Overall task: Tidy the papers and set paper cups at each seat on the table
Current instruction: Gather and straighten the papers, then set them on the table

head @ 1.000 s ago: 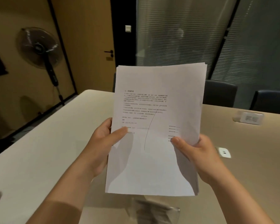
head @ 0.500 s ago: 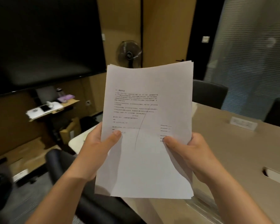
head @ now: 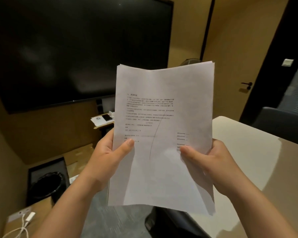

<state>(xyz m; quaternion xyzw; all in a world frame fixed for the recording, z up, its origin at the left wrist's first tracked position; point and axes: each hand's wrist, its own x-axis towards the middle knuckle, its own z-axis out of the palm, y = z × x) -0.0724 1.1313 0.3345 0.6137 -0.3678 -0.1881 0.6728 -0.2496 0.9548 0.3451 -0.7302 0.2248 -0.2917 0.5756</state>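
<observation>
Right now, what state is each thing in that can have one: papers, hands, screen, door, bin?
stack of papers: held upright in the air, printed side to the camera, top edges slightly fanned
left hand: gripping the stack's left edge, thumb on front
right hand: gripping the stack's right edge, thumb on front
wall screen: dark, off
door: closed
black bin: upright on the floor, contents cannot be told
</observation>
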